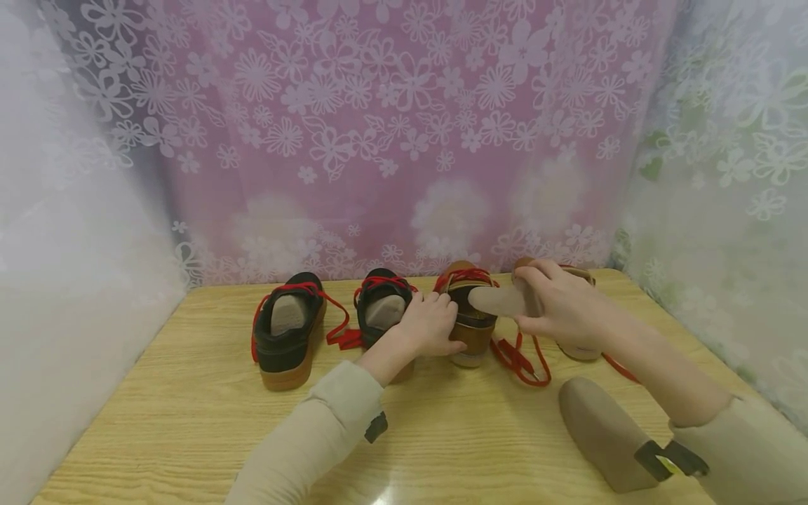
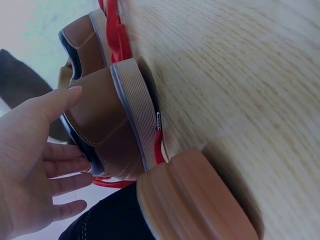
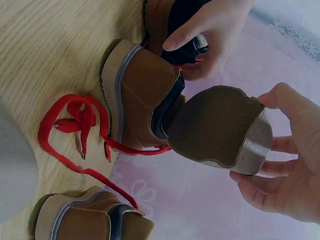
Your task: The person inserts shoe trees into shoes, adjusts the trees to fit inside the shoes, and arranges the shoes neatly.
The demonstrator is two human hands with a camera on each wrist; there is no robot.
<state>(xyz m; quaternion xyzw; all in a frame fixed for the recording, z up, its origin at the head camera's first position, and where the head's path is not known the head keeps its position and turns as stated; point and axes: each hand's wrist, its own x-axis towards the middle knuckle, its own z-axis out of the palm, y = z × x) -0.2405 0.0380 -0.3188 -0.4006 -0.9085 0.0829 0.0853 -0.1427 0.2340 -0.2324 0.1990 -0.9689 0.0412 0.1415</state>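
Note:
My right hand (image 1: 562,298) pinches the rear of a grey-brown molded shoe insert (image 3: 215,127), thumb on one edge and fingers on the other. The insert's rounded toe end points into the opening of a brown shoe (image 1: 472,340) with red laces. Beside that shoe's heel and collar is my left hand (image 1: 429,324), its thumb at the heel and its fingers loosely extended at the collar (image 2: 30,155). A second, similar insert (image 1: 602,435) lies on the table near my right forearm.
Two dark shoes with red laces, one at the far left (image 1: 292,330) and another (image 1: 381,305) near my left hand, have pale inserts inside. Another brown shoe (image 1: 577,349) stands at the right, partly hidden by my right hand. A red lace (image 1: 520,365) trails on the wooden table (image 1: 454,449).

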